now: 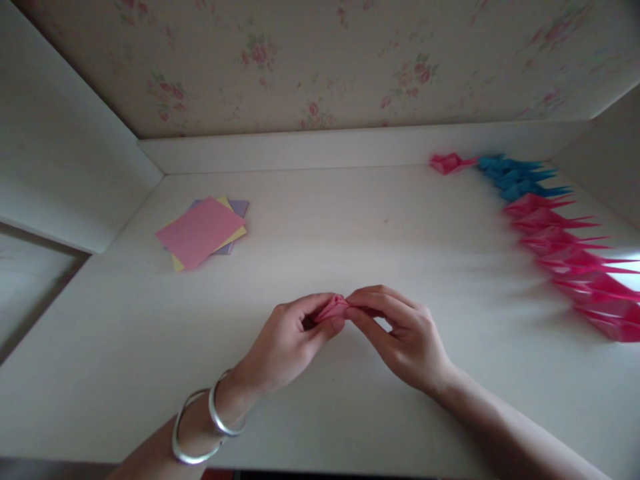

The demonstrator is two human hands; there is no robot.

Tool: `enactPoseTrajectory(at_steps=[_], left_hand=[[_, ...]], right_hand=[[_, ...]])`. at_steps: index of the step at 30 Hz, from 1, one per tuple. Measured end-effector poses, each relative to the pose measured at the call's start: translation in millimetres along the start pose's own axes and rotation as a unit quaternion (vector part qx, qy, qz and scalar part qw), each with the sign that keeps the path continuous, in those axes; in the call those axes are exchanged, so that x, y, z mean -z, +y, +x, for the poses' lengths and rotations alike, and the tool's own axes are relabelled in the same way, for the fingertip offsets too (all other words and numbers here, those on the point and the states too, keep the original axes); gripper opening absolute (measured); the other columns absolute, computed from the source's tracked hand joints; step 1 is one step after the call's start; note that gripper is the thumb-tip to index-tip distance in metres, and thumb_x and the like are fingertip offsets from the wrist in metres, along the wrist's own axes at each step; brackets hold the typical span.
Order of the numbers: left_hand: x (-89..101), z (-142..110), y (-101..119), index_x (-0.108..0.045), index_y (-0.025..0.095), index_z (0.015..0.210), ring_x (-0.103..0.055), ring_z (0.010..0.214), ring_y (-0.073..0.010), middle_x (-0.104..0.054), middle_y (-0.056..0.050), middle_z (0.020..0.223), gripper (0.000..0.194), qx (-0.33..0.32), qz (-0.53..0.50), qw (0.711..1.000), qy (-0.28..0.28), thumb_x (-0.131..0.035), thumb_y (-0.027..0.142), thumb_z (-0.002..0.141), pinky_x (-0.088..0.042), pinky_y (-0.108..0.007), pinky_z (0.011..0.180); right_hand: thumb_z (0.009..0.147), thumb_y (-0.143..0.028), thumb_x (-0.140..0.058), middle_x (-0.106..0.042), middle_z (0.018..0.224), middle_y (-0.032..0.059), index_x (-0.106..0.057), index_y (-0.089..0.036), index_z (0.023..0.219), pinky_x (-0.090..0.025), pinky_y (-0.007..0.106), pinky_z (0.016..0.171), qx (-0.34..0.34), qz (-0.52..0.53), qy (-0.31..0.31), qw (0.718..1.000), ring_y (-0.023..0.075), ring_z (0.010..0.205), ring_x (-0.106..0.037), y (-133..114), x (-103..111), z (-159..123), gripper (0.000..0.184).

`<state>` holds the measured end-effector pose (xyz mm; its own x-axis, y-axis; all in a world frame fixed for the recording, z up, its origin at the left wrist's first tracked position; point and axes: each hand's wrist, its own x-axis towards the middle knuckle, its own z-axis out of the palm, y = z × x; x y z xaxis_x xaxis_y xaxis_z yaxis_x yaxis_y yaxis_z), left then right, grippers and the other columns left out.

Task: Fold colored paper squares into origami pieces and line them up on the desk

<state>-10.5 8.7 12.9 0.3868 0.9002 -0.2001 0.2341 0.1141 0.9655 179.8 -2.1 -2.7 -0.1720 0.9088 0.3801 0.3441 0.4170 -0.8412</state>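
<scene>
Holds small pink folded paper [333,309] between thumb and fingers of left hand [290,339]. Pinches right end of same piece with thumb and fingers of right hand [407,337], over white tabletop [320,220]. Has stacked paper sheets [203,230] ahead-left of both hands; has blue folded pieces [517,177] and pink folded pieces [567,259] ahead-right.

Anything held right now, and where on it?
Yes: a small folded pink paper. The left hand grips its body; the right hand pinches its right end.
</scene>
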Motion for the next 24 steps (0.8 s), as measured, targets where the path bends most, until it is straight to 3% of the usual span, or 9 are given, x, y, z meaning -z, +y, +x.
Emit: enactPoseTrajectory(at_steps=[3,7,11,15,19,24], left_hand=[[0.3,-0.5,-3.1,-0.06,0.021,0.123,-0.066,0.078,-0.0164,-0.073,-0.008,0.106,0.04,0.007,-0.104,0.994,0.03,-0.069,0.035,0.086,-0.054,-0.025,0.066],[0.5,-2.2,-2.4,-0.065,0.019,0.11,-0.07,0.086,-0.0176,-0.074,-0.008,0.108,0.021,-0.031,-0.166,0.984,0.056,-0.063,0.031,0.093,-0.058,-0.03,0.08],[-0.3,-2.7,-0.8,-0.068,0.018,0.106,-0.069,0.098,-0.0207,-0.072,-0.008,0.113,0.018,-0.016,-0.176,0.983,0.049,-0.063,0.029,0.093,-0.058,-0.032,0.086],[-0.3,-3.3,0.4,-0.069,0.019,0.109,-0.07,0.094,-0.0197,-0.072,-0.009,0.114,0.021,-0.02,-0.119,0.992,0.04,-0.063,0.029,0.092,-0.058,-0.032,0.086],[1.1,-3.0,1.5,-0.072,0.021,0.109,-0.07,0.095,-0.0194,-0.071,-0.008,0.114,0.02,-0.08,0.01,0.995,0.057,-0.063,0.026,0.092,-0.058,-0.03,0.083],[4.1,-0.1,0.4,-0.077,0.022,0.098,-0.068,0.1,-0.0194,-0.073,-0.007,0.11,0.015,-0.165,0.103,0.976,0.093,-0.065,0.019,0.09,-0.057,-0.031,0.089]], right_hand=[[0.089,-0.018,-0.064,-0.071,0.093,0.0054,-0.071,-0.02,0.099,-0.06,0.03,0.068,-0.034,0.022,0.005,0.999,0.0167,0.08,-0.068,0.6,1.9,-0.8,0.012],[0.091,-0.02,-0.063,-0.07,0.104,0.0071,-0.069,-0.02,0.108,-0.061,0.03,0.072,-0.061,0.075,-0.027,0.995,0.0179,0.088,-0.069,-1.3,4.6,-2.1,0.018],[0.096,-0.021,-0.056,-0.069,0.106,0.0072,-0.07,-0.021,0.108,-0.062,0.029,0.069,-0.078,0.121,-0.038,0.989,0.0177,0.088,-0.069,-2.2,5.4,-1.3,0.019],[0.091,-0.018,-0.063,-0.07,0.106,0.0075,-0.072,-0.021,0.105,-0.061,0.03,0.071,-0.054,0.083,-0.025,0.995,0.0193,0.094,-0.069,-1.3,4.9,0.1,0.017],[0.09,-0.016,-0.064,-0.071,0.107,0.008,-0.073,-0.023,0.108,-0.061,0.032,0.075,-0.003,0.045,-0.017,0.999,0.0204,0.096,-0.069,2.2,4.1,0.0,0.022],[0.09,-0.013,-0.063,-0.073,0.102,0.0065,-0.075,-0.024,0.101,-0.06,0.034,0.079,0.022,0.023,-0.01,0.999,0.0197,0.092,-0.069,3.8,3.0,-0.4,0.019]])
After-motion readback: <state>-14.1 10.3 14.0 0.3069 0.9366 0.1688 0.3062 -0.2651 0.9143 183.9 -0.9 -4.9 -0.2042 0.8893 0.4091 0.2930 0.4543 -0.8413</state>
